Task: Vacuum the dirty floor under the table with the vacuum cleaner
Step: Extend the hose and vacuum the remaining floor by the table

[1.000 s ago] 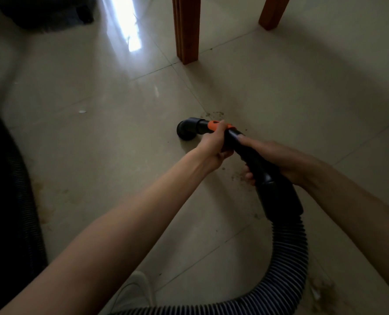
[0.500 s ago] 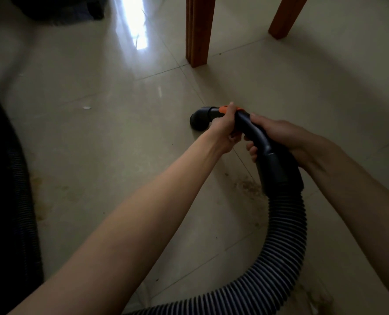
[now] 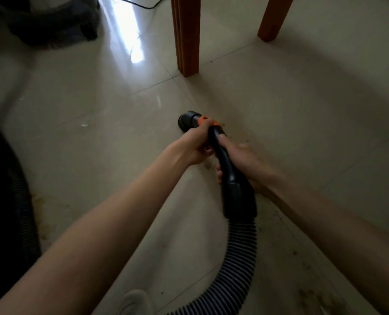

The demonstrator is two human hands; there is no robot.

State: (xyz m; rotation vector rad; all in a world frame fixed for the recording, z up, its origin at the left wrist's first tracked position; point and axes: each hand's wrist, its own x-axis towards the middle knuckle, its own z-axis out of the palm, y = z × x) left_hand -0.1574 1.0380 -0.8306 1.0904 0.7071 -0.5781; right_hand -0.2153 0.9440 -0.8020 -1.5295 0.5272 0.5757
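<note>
A: Where's the vacuum nozzle [image 3: 187, 121]?
B: Low over the tiled floor [image 3: 280, 105], near the closer table leg [image 3: 187, 35]. Its mouth is turned away, so contact is unclear.
A: And the hands?
B: The left hand [image 3: 197, 145] wraps the black handle [image 3: 223, 155] behind the orange collar; the right hand [image 3: 241, 161] grips further back, fingers mostly hidden. The ribbed hose [image 3: 241, 258] runs off the bottom edge.
A: Changed?
B: The nozzle has pulled back from the leg.

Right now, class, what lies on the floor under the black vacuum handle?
Brown dirt specks show on the tiled floor beside the handle. The handle and both hands, left and right, cover whatever lies directly beneath.
</note>
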